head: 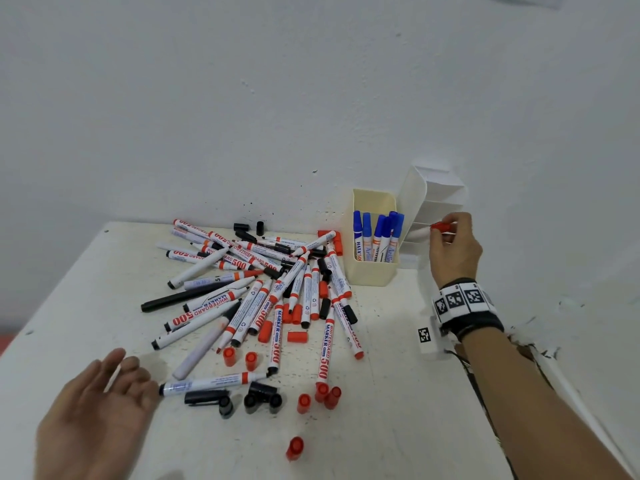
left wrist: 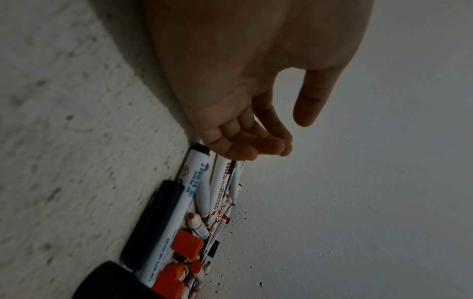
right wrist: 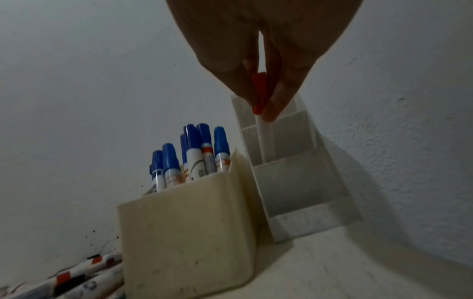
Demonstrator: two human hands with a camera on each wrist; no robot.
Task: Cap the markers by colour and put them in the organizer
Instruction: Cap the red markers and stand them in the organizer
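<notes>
My right hand (head: 450,237) pinches a red-capped marker (head: 440,226) by its cap and holds it upright, its white barrel (right wrist: 263,139) down inside a middle compartment of the stepped white organizer (head: 436,199). In the right wrist view the fingertips (right wrist: 275,109) grip the red cap (right wrist: 259,91). A heap of uncapped red and black markers (head: 263,289) lies on the table, with loose red caps (head: 304,403) and black caps (head: 261,398) in front. My left hand (head: 104,400) hovers open at the heap's near left, holding nothing; its fingers (left wrist: 245,145) hang over the markers.
A cream holder (head: 374,268) with several blue-capped markers (head: 379,233) stands just left of the white organizer. The white wall rises right behind both. A lone red cap (head: 295,447) lies near the table's front. The table (head: 398,427) ends at the left.
</notes>
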